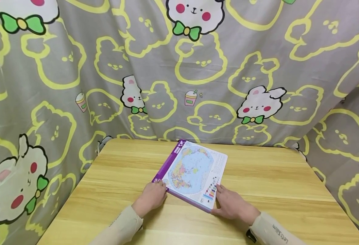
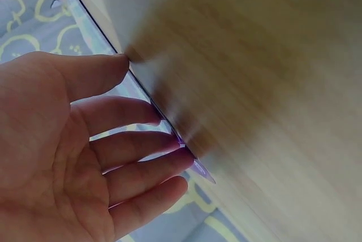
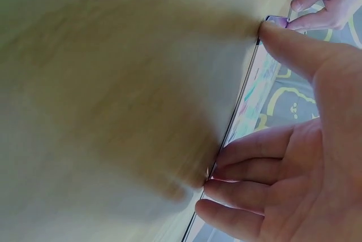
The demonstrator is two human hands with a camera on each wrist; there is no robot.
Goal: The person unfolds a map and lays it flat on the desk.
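Note:
A flat rectangular world map board (image 1: 194, 170) with a purple strip on its left side lies at an angle on the wooden table. My left hand (image 1: 152, 198) is at its near left corner. In the left wrist view, that hand's thumb and fairly straight fingers (image 2: 133, 115) touch the edge, close to the board's purple corner (image 2: 202, 169). On the opposite side, my right hand (image 1: 232, 203) rests against the right edge, thumb at the near right corner. Its outstretched fingers (image 3: 240, 194) meet the board's edge (image 3: 255, 89) in the right wrist view.
The light wooden table (image 1: 268, 177) extends around the board on all sides. A grey curtain (image 1: 155, 68) with yellow outlines and white rabbits hangs behind the table and along both sides.

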